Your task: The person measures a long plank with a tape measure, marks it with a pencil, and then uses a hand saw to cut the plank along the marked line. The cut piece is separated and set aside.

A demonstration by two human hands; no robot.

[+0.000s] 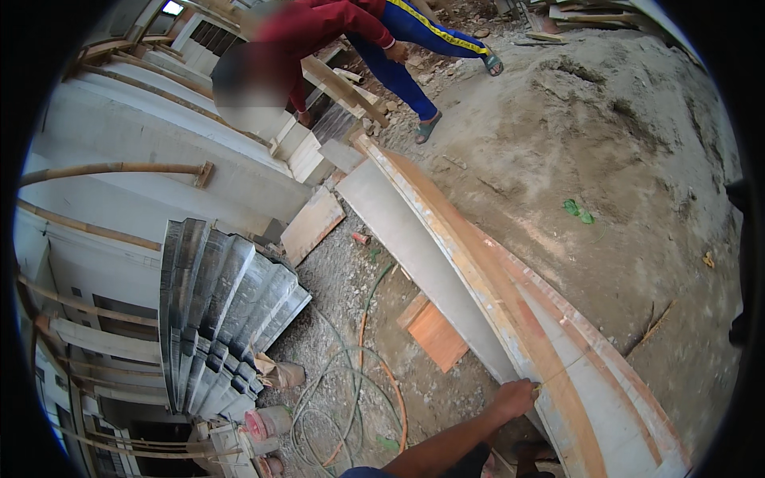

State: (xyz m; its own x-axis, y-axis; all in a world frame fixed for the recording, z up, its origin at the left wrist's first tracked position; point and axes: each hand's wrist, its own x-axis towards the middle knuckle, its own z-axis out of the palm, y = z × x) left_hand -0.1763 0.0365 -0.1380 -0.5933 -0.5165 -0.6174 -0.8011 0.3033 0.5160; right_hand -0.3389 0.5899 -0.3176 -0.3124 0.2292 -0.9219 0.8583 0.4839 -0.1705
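My left hand [516,397] is closed in a fist at the near end of a long wooden form [470,275], against its left edge. A small yellowish bit shows at the fingertips, and a thin line runs from there across the boards; what the fingers hold is too small to make out. The form is built of long planks on edge with pale grey panels [422,239] along it, and it slants from the lower right to the upper middle. My right hand does not show.
A bent-over person [343,36] in a red top and blue trousers works beyond the form's far end. Corrugated metal sheets [223,311], a coiled hose [351,382], a pinkish bucket [267,422] and an orange board [437,334] lie left. A dirt mound [613,135] rises right.
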